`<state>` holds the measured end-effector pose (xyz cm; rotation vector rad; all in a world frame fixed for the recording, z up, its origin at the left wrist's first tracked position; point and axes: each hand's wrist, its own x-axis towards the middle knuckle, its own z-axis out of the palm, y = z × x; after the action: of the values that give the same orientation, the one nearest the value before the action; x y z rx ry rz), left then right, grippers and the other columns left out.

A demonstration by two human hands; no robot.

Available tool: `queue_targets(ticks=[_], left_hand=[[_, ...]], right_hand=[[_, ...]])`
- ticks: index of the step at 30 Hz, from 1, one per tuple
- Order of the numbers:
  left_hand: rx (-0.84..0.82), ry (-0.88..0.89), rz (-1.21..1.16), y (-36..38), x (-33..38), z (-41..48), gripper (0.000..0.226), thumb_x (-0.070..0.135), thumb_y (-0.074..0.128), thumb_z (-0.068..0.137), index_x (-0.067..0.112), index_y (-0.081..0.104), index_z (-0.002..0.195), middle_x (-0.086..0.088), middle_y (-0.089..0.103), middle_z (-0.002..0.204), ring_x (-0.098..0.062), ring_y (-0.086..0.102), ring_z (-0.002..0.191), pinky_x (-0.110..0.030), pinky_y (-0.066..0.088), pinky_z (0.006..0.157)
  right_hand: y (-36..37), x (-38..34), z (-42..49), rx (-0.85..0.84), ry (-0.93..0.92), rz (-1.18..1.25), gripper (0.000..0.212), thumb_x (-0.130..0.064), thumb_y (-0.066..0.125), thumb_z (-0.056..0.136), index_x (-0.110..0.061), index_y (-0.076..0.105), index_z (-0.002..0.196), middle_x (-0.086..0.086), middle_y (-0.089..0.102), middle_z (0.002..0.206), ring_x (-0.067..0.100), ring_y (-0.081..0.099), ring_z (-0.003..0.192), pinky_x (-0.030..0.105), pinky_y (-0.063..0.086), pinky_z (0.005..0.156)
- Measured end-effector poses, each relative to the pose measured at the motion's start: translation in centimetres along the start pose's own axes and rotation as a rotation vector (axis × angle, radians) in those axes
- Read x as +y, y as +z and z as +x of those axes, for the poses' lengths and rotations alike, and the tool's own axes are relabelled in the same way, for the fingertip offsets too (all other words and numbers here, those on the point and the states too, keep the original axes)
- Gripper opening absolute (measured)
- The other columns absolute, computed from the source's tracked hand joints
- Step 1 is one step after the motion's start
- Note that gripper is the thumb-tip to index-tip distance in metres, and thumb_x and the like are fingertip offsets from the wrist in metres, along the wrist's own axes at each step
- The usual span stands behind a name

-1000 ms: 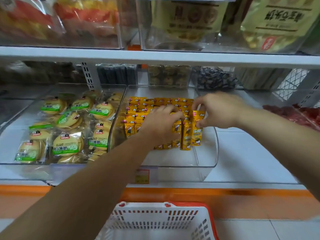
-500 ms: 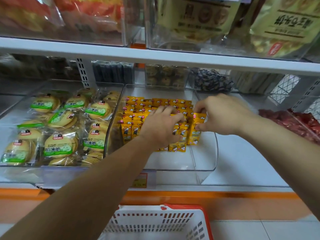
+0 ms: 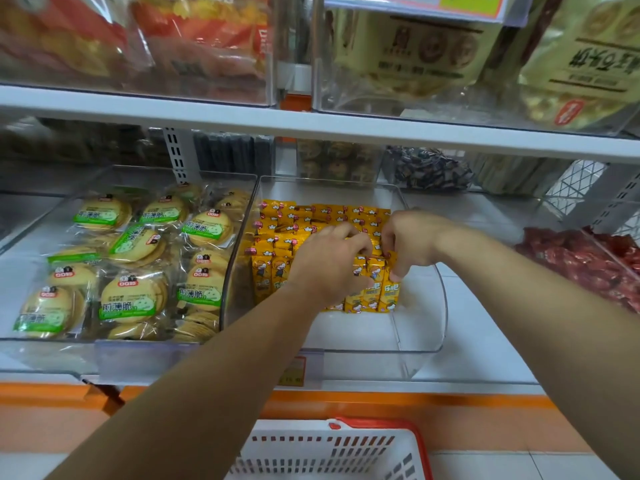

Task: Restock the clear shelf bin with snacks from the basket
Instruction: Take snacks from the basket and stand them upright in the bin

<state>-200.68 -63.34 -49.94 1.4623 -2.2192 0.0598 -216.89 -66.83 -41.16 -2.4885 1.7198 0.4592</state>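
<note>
The clear bin (image 3: 420, 341) sits on the lower shelf (image 3: 485, 344), and the yellow snack packs (image 3: 284, 225) fill its back and middle in upright rows. The strip of bin floor nearest the front wall is bare.

Our left hand (image 3: 330, 263) lies over the front row in the bin, palm down, fingers curled and close together on the pack tops; what the fingertips grip underneath we cannot tell. Our right hand (image 3: 414, 240) is at the right end of that same row, thumb and fingers pinching the last packs (image 3: 389, 294) by their upper ends, just beside the bin's right wall.

We judge the step as squaring up the front row. To do it well: keep the left hand as a flat stop so the row does not topple forward into the bare strip, and let the right hand press the end packs sideways until they touch their neighbours and stand upright. Press lightly; the wrappers look thin and will crumple.

Left of the bin, touching it, is a second clear bin (image 3: 239, 271) of round biscuits in green-labelled bags (image 3: 133, 296). Right of the bin, well apart, lie red-wrapped sweets (image 3: 588, 265). Below the bin, in front of the shelf edge, the white basket with its red rim (image 3: 420, 441) shows only in part; its contents are out of sight.
</note>
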Motion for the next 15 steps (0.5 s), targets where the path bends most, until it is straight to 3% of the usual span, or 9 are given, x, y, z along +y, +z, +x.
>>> queue_targets(ticks=[5,8,10,13,15], left_hand=[[-0.106,-0.041,0.009,-0.4,0.4,0.5,0.052,0.056,0.081,0.077,0.034,0.059,0.118,0.008,0.055,0.129,-0.018,0.051,0.117,-0.029,0.038,0.084],[-0.211,-0.08,-0.044,-3.5,1.6,0.4,0.056,0.054,0.076,0.083,0.032,0.058,0.132,0.006,0.056,0.137,-0.018,0.052,0.124,-0.033,0.044,0.094],[-0.162,-0.084,-0.106,-6.5,2.7,-1.4,0.048,0.05,0.073,0.088,0.032,0.061,0.131,0.007,0.059,0.139,-0.016,0.054,0.125,-0.034,0.047,0.098],[-0.101,0.004,-0.216,-10.6,4.3,-7.5,0.024,0.049,0.066,0.09,0.035,0.069,0.109,0.017,0.07,0.106,-0.003,0.063,0.093,-0.028,0.054,0.079],[-0.226,0.048,-0.23,-11.7,5.2,-12.6,0.021,0.054,0.056,0.087,0.036,0.065,0.095,0.021,0.068,0.084,0.003,0.062,0.075,-0.016,0.049,0.063]], right_hand=[[0.2,0.6,-1.8,0.124,0.004,0.11,0.046,-0.048,0.087,0.064,-0.032,0.066,0.101,-0.005,0.066,0.107,0.019,0.058,0.097,0.034,0.052,0.081],[0.5,0.7,-6.1,0.387,0.037,0.119,0.046,-0.053,0.08,0.07,-0.037,0.065,0.111,-0.008,0.063,0.114,0.022,0.057,0.11,0.032,0.045,0.079],[0.7,0.3,-9.8,0.501,-0.012,0.134,0.04,-0.051,0.078,0.074,-0.037,0.066,0.109,-0.008,0.061,0.11,0.022,0.056,0.112,0.032,0.041,0.078],[2.1,-1.3,-14.9,0.511,-0.165,0.295,0.034,-0.049,0.078,0.073,-0.037,0.066,0.102,-0.018,0.058,0.098,0.011,0.058,0.095,0.034,0.049,0.078],[4.1,-3.0,-17.1,0.43,-0.273,0.38,0.034,-0.048,0.075,0.074,-0.037,0.064,0.104,-0.021,0.06,0.096,0.003,0.055,0.086,0.033,0.051,0.077]])
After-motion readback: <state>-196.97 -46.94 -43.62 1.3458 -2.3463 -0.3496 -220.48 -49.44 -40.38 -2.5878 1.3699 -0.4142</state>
